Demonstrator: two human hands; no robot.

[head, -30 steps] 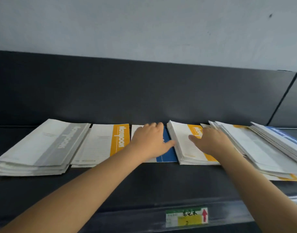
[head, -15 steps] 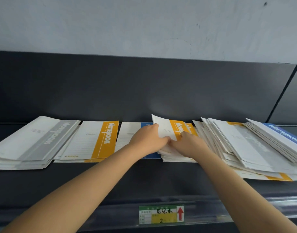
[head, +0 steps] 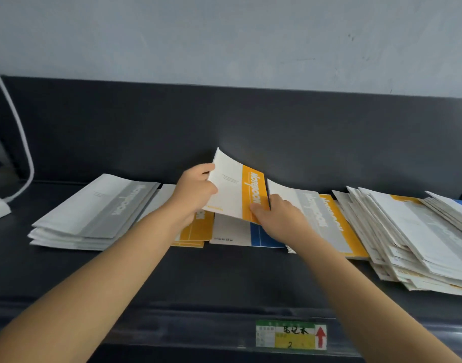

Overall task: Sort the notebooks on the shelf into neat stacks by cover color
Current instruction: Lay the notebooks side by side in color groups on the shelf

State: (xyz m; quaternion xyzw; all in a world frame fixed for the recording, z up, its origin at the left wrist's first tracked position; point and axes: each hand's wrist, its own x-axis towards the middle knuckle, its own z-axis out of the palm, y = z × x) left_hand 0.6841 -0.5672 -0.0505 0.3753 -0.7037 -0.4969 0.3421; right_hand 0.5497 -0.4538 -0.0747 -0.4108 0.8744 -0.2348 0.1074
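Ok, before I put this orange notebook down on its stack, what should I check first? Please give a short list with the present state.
1. Grip on the orange notebook: ok. The left hand grips its left edge and the right hand pinches its lower corner.
2. Only one notebook lifted: cannot tell, its underside is hidden.
3. Orange stack ready: ok, it lies left of the blue notebook.
4. Top of that stack free: cannot tell, the left wrist covers it.
5. Source pile one colour: not ok, a grey notebook lies on an orange one.
6. Right pile sorted: not ok, it is fanned out and mixed.
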